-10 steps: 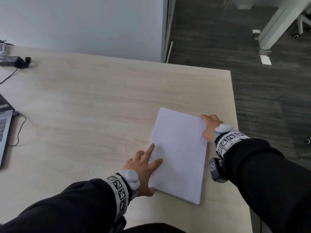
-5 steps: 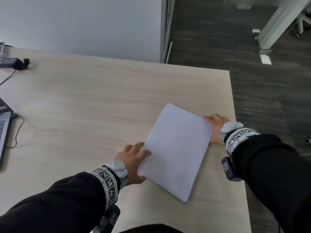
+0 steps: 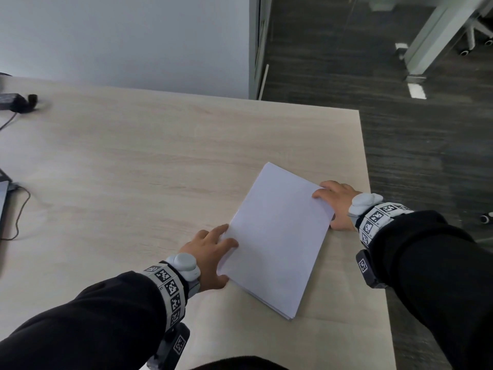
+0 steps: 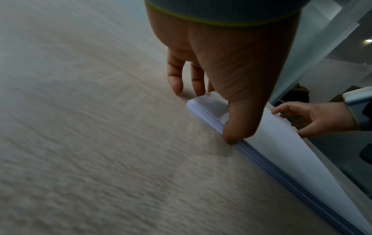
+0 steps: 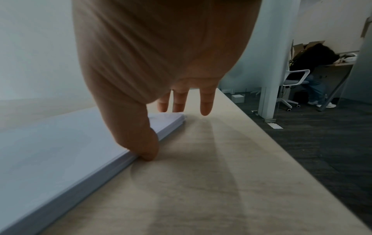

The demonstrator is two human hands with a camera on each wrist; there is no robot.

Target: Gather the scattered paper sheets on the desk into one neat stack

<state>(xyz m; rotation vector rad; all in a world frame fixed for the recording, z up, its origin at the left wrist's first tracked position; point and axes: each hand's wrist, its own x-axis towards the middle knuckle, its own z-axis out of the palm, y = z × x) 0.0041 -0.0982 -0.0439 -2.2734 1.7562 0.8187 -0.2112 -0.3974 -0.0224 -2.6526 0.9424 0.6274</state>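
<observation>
Stack [image 3: 277,236]: I see plain white paper, matt and smooth.
Desk [image 3: 133,169]: I see pale wood grain, matt.
Floor [image 3: 400,116]: dark, ribbed carpet.

Both arms in black sleeves reach out over the desk's right side, marker bands on each wrist. Left hand [image 3: 210,252] lies low, fingers straight and a bit spread, thumb tip pressed down. Right hand [image 3: 336,202] mirrors it near the right edge, fingers straight, thumb tip down too.

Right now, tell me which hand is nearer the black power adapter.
Left. The left hand touches the paper stack edge facing the power adapter; the right hand touches the opposite, farther edge.
</observation>
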